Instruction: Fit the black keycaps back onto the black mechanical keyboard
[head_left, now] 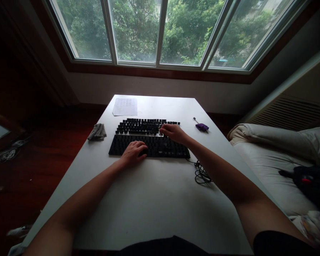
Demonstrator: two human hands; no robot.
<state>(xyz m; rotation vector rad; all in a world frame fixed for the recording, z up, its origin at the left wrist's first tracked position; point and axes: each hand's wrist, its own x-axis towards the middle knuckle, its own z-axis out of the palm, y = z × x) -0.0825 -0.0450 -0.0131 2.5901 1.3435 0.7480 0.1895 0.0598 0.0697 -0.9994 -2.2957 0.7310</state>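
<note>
A black keyboard (152,151) lies across the white table. Loose black keycaps (141,126) stand in rows just behind its far edge. My left hand (134,152) rests on the left half of the keyboard near the front edge, fingers loosely bent and apart, holding nothing I can see. Reaching over the keyboard's right half, my right hand (174,133) has thumb and fingertips pinched together at the right part of the keycap rows. Whatever is between those fingertips is too small and dark to name. The keyboard's coiled black cable (202,174) lies under my right forearm.
A crumpled grey cloth (97,132) lies at the table's left edge. Printed paper (125,106) is at the far left corner. On the right sits a small brush (196,121) beside a bunched purple cloth (202,127). A pale couch (266,160) adjoins the table's right side.
</note>
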